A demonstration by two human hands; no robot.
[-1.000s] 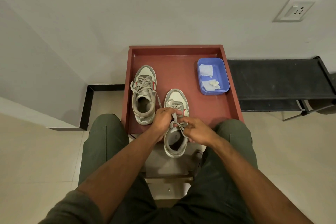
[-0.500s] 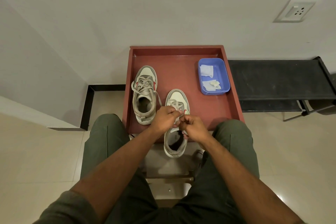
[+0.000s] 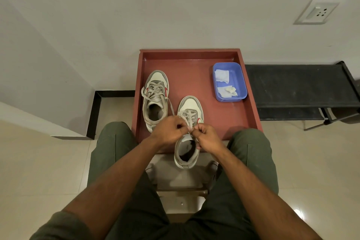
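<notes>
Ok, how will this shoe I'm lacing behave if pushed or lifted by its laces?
The near shoe has its heel past the tray edge, so a push towards you may tip it off. Its laces look flat and floppy; lifted by them it would probably dangle and swing.

I read no words or numbers; the small dark insole print in the grey-and-white lace-up sneaker at six o'clock is too blurred.

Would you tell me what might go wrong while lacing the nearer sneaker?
The nearer sneaker overhangs the red tray at its near edge; the left hand and right hand tugging its laces might topple it. A loose lace of the other sneaker lies by the left hand and could snag.
</notes>
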